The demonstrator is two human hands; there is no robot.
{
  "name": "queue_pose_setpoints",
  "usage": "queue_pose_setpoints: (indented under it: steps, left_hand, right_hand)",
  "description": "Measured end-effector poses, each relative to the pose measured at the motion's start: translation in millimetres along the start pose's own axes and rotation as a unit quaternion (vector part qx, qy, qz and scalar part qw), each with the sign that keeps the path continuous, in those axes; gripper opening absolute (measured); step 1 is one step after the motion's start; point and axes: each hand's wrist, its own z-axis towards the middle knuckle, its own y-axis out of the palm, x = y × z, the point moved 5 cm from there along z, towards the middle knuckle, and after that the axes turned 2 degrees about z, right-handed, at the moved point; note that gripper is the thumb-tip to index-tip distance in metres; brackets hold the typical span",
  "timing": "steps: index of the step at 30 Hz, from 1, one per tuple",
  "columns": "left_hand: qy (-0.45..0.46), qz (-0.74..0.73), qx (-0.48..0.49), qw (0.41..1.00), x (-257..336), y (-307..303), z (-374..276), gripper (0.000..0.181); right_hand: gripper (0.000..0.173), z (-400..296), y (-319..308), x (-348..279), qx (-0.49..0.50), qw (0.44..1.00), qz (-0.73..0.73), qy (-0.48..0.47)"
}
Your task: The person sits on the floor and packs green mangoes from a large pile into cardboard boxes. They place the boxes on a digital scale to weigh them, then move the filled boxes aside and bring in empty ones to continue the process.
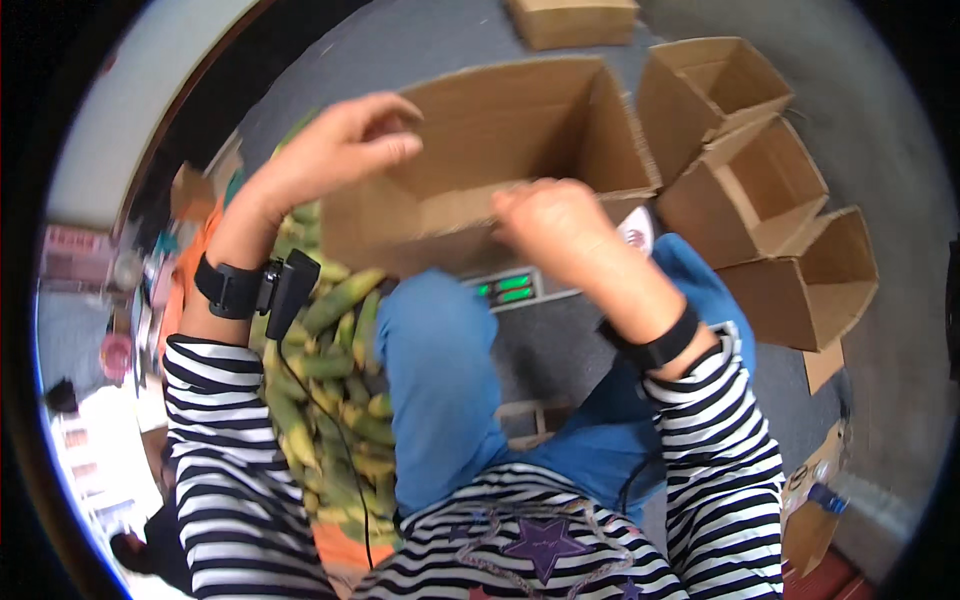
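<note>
A cardboard box (pixel 517 112) with its top uncovered stands before my knees, and I see bare cardboard inside it. My left hand (pixel 356 139) is above the box's left end, with thumb and fingers apart and nothing between them. At the near rim of the box is my right hand (pixel 551 221), slightly blurred, fingers curled downward; whether they grip the rim is hidden. Just below the box, a digital scale (pixel 514 289) shows lit green digits. Long green and yellow vegetables (pixel 337 367), possibly cucumbers, lie heaped beside my left leg.
Several uncovered cardboard boxes, among them a nearer box (pixel 802 281), line the right side. Another cardboard box (pixel 574 22) sits at the far edge. A bottle with a blue cap (pixel 825 495) is at lower right. Orange sheeting (pixel 349 551) lies under the vegetables. A cable hangs from my left wrist device (pixel 289 292).
</note>
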Motion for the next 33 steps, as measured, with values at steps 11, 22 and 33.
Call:
queue_pose_setpoints:
  steps: [11,22,33]
  left_hand:
    - [-0.462,0.167,0.050,0.870,-224,130,-324,0.043]
    - [-0.640,-0.371,0.339,0.581,-310,279,-396,0.039]
    - [-0.646,-0.414,0.413,0.490,-431,315,-405,0.060]
  right_hand:
    - [0.022,5,-16,0,-0.001,0.999,0.045,-0.010]
    - [0.024,10,-23,-3,-0.015,0.999,0.029,0.006]
    - [0.024,21,-22,-2,-0.010,0.999,0.037,0.005]
